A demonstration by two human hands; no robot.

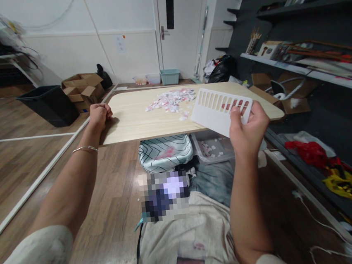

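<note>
Gripping a slotted white plate (212,120) right of the frame's centre, the right hand (248,125) is keeping its thumb on the near face and its fingers behind, some of them showing through the slots. The plate is tilting above the right part of a pale table (132,126), its row of slots facing up. A heap of paper scraps (173,100) is lying at the upper centre, just left of the plate, with a few bits straying toward it. Over at centre left, the left hand (100,114) is hanging by the table's left end, its fingers curling together; I cannot tell whether they are enclosing anything or touching the wood. A bracelet (86,149) is circling that forearm. Below the table's near edge, at mid-frame, a line-patterned basin (149,159) is sitting beside a clear bin (216,159) that is holding more scraps.
</note>
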